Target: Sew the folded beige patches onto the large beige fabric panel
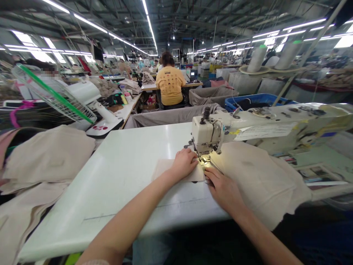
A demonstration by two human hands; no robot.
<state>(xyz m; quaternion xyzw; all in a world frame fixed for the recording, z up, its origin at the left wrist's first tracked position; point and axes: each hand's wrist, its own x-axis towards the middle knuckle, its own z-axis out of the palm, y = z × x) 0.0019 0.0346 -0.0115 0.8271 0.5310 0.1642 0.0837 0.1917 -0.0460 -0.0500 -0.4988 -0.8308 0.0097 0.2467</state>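
Observation:
A beige fabric piece (165, 170) lies flat on the white sewing table, its right end under the presser foot (204, 159) of a sewing machine (206, 134). My left hand (185, 162) presses on this piece just left of the foot, fingers bent and held together. In front of the foot, my right hand (224, 186) has its thumb and fingers closed at the near edge of the fabric; the fingertips are partly hidden. To the right of the needle area spreads a larger beige fabric panel (256, 176), hanging over the table's front edge.
Stacked beige fabric (49, 154) lies at the left, beside a white fan (82, 92) with a green rim. Thread cones (257, 59) stand at the upper right above a blue basket (248, 98). A person in a yellow shirt (171, 84) sits ahead, facing away.

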